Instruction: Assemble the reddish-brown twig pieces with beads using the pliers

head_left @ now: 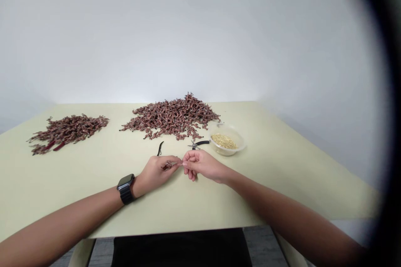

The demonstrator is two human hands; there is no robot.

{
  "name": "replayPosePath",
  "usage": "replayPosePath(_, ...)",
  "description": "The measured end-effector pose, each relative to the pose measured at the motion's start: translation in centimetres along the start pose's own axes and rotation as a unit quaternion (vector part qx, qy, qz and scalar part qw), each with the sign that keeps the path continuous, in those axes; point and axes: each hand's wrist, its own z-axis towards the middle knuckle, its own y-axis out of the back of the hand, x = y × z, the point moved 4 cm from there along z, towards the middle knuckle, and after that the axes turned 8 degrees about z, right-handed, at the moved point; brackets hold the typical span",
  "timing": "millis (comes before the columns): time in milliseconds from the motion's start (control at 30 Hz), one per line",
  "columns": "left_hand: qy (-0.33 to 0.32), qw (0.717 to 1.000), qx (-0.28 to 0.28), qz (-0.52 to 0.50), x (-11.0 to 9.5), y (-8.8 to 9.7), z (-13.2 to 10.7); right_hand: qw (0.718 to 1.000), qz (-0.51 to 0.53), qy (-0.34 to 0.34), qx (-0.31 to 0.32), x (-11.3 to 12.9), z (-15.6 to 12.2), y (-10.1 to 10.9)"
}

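My left hand (160, 171), with a dark watch (125, 187) on its wrist, is closed in a pinch. A small reddish-brown piece (166, 165) shows inside its curled fingers, like those in the piles. Directly beside it, my right hand (200, 164) pinches thumb against fingers, and the fingertips of both hands meet. Whatever lies between the right fingertips is too small to make out. Just beyond the hands are pliers (199, 144) with dark handles and a thin black curved tool handle (160, 148), partly hidden behind my left hand.
A translucent bowl (239, 144) of small gold-coloured bits (224, 141) stands right of the pliers. A large pile of reddish-brown pieces (172, 117) lies at the back middle, a smaller pile (70, 129) at the left. The pale yellow table (200, 212) meets a white wall.
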Motion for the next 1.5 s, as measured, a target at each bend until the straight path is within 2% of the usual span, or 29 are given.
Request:
replayPosePath(133,0.069,0.997,-0.009,-0.027,0.6,0.2,0.3,1.000,-0.007,0.018,-0.023,-0.1,0.3,0.5)
replayPosePath(200,0.114,0.987,-0.012,-0.111,0.9,0.1,0.4,0.998,-0.015,0.043,-0.048,-0.1,0.5,0.9)
replayPosePath(267,0.165,0.956,0.007,-0.243,1.0,-0.3,0.4,0.995,-0.029,0.068,-0.073,-0.1,0.6,1.2)
replayPosePath(333,0.204,0.912,0.036,-0.355,1.0,-0.9,0.3,0.990,-0.047,0.089,-0.095,0.1,0.5,1.2)
replayPosePath(400,0.209,0.890,0.057,-0.402,0.7,-1.3,0.2,0.986,-0.065,0.106,-0.112,0.5,0.3,1.0)
replayPosePath(600,0.139,0.916,0.100,-0.364,0.6,-2.2,0.1,0.971,-0.123,0.150,-0.143,1.6,-0.5,-0.1)
replayPosePath(867,0.113,0.918,0.114,-0.363,1.0,-2.5,0.1,0.965,-0.142,0.170,-0.143,1.6,-0.7,-0.5)
replayPosePath(1500,0.112,0.930,0.125,-0.327,-0.3,-2.1,0.2,0.938,-0.223,0.195,-0.180,1.7,-0.8,-0.8)
